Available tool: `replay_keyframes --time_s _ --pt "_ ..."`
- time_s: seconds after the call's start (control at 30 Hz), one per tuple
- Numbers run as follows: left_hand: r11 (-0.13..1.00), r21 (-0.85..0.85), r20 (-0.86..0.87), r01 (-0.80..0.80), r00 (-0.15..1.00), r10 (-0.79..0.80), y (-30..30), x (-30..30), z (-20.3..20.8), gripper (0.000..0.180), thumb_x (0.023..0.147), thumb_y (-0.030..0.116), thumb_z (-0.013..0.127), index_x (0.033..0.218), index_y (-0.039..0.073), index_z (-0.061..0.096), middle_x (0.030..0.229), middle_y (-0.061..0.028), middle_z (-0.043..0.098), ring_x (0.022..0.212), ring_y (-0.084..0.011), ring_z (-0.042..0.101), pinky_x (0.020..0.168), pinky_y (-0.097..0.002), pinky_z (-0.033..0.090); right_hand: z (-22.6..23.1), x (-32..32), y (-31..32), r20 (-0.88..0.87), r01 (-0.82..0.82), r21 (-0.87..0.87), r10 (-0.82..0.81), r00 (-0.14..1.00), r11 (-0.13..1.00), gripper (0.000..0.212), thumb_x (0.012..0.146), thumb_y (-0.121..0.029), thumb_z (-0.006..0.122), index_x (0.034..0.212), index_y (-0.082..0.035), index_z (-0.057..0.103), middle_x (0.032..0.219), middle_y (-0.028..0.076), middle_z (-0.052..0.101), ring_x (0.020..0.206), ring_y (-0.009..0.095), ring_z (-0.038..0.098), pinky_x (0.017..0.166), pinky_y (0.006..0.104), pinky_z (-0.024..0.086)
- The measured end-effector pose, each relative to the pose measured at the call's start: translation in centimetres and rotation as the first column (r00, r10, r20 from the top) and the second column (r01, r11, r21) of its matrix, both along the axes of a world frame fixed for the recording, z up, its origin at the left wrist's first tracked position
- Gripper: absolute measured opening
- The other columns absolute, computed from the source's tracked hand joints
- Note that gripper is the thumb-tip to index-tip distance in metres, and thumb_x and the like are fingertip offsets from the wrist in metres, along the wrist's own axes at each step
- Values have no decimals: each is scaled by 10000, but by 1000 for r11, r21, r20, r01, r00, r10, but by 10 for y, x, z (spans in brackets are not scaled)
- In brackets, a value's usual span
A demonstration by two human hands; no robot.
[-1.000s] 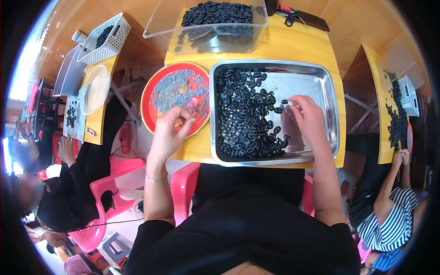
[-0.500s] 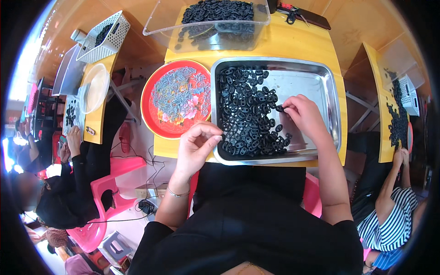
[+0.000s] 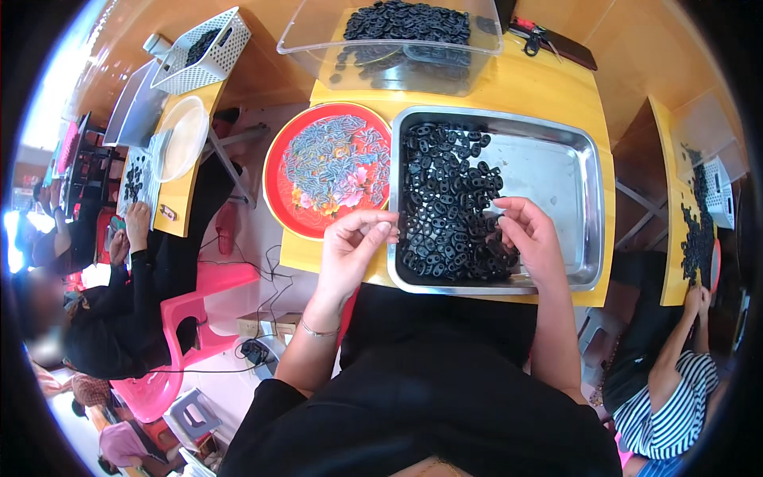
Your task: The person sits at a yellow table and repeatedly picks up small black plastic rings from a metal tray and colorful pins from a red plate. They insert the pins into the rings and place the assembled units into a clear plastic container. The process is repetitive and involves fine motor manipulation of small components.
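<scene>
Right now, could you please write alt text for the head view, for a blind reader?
A person's right hand is over a metal tray of black two-holed pieces, the left hand by its left rim. To the left on the yellow table is a round red tray of small grey pieces; a clear bin stands behind.

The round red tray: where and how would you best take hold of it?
Probably by the left rim of the round red tray, coming from the person's left: there it seems to jut past the yellow table, leaving room to grip from beneath, thumb on top. The metal tray crowds its right side. Keep it level, as loose grey pieces lie in it.
</scene>
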State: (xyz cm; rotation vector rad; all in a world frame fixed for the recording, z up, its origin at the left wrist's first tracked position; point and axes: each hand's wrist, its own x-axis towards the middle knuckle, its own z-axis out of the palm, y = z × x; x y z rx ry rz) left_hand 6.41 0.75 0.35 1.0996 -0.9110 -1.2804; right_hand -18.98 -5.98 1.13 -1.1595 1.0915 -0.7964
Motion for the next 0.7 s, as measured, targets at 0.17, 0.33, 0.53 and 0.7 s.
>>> replay_keyframes --time_s 0.17,0.33,0.53,0.7 --pt "998 -11 21 -54 998 54 0 14 -2 159 886 45 496 1023 -24 540 812 -47 600 745 -92 563 726 -228 457 -7 -1 3 -67 -84 16 85 994 996 144 843 -70 524 978 -34 557 752 11 573 658 59 512 594 195 409" --pt "987 -3 32 -161 986 161 -3 22 -6 179 862 0 510 1040 -17 517 811 -41 586 772 -92 561 750 -226 451 -10 4 6 -16 -53 75 55 998 996 97 850 -89 526 932 -39 539 781 44 604 665 74 541 597 202 418" --pt "966 -67 114 -249 960 255 -7 35 -12 164 821 -47 550 982 -14 547 845 -45 600 780 -86 564 755 -211 452 -9 9 5 30 -49 90 46 998 995 75 839 -74 549 901 -34 533 805 50 607 682 90 562 609 205 427" --pt "980 -38 58 -197 978 199 -4 29 -11 128 824 -29 562 951 -16 567 841 -46 610 779 -90 578 746 -220 466 -19 7 7 66 -8 11 7 998 1000 90 811 -31 578 891 -29 536 795 38 593 719 101 583 621 209 436"
